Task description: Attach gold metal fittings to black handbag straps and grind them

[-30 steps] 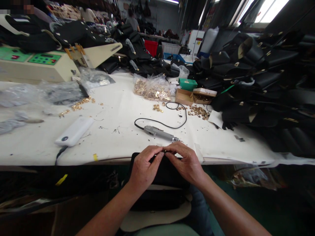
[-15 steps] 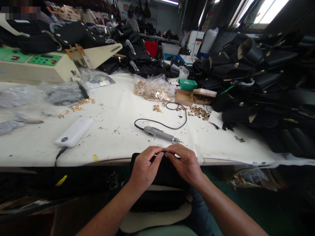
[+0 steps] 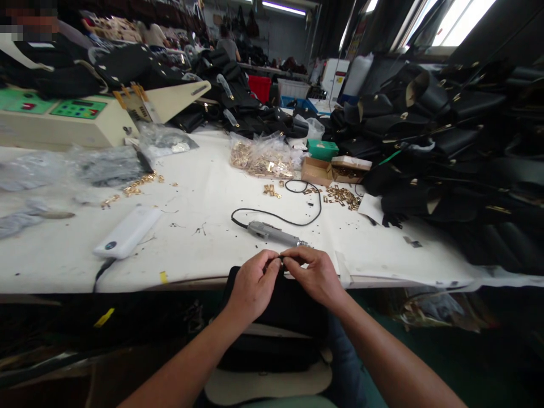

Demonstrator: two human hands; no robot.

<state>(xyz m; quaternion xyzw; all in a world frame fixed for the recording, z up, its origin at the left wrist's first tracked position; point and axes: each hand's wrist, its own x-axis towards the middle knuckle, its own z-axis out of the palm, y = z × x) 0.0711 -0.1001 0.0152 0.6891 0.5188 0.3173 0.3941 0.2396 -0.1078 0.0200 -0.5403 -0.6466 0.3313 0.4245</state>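
My left hand [image 3: 255,283] and my right hand [image 3: 313,275] meet fingertip to fingertip at the table's front edge. Both are closed in a pinch, and whatever lies between the fingertips is too small and hidden to name. Beneath them a black item [image 3: 293,303], like a bag piece, rests over my lap. Just beyond the hands lies a grey electric screwdriver [image 3: 272,233], its tip toward the right hand and its black cable [image 3: 283,214] looping behind it.
A white power bank [image 3: 130,231] is at the left on the white table [image 3: 204,192]. Gold hardware pieces [image 3: 342,196] lie near open cardboard boxes [image 3: 317,170] and bagged metal parts [image 3: 270,158]. Black bags [image 3: 442,147] are heaped right; a control machine [image 3: 63,122] stands left.
The fingers of both hands have shifted slightly and curled more at the meeting point. My right hand has moved a little left and covers the area by the screwdriver's tip. The view has tilted slightly.
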